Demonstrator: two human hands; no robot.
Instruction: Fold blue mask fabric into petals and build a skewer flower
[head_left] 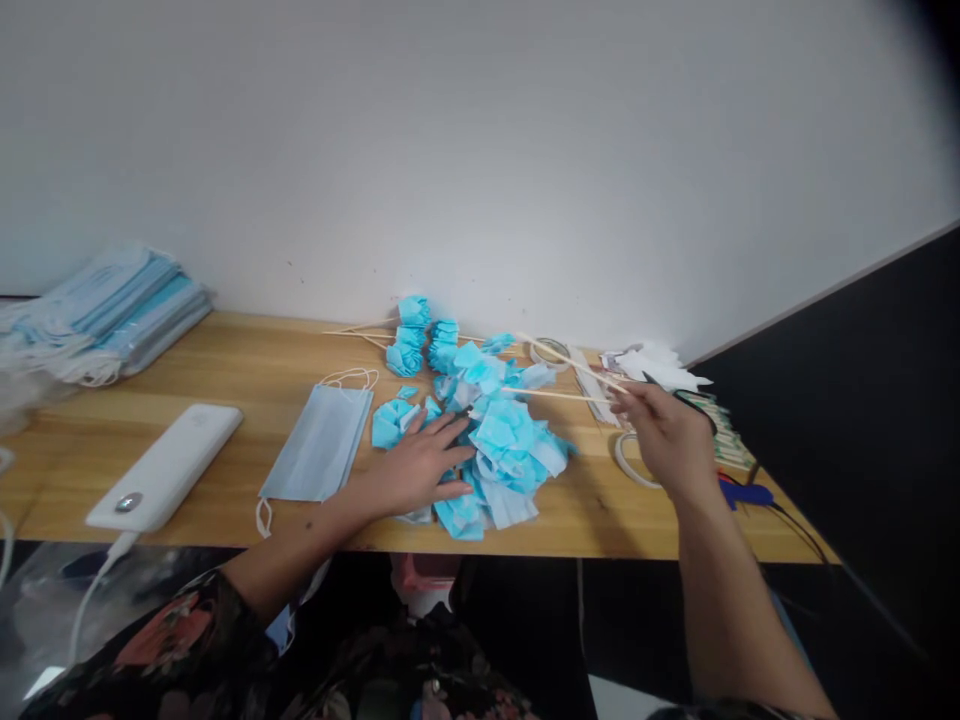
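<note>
My left hand (pixel 420 465) lies flat with fingers spread on a heap of cut blue mask pieces (pixel 506 450) in the middle of the wooden table (pixel 247 360). My right hand (pixel 667 430) is closed in a pinch on thin wooden sticks (pixel 559 380) that point left over the heap. A dark scissor handle shows behind its fingers. A whole blue face mask (pixel 321 445) lies flat just left of my left hand. Blue folded rosettes (pixel 424 340) on sticks rest against the wall.
A stack of face masks (pixel 112 310) sits at the far left. A white power bank (pixel 169 465) with a cable lies near the front edge. Tape rolls (pixel 551 350), white paper scraps (pixel 660 365), a bundle of sticks (pixel 724 435) and a blue tool (pixel 742 493) lie at the right.
</note>
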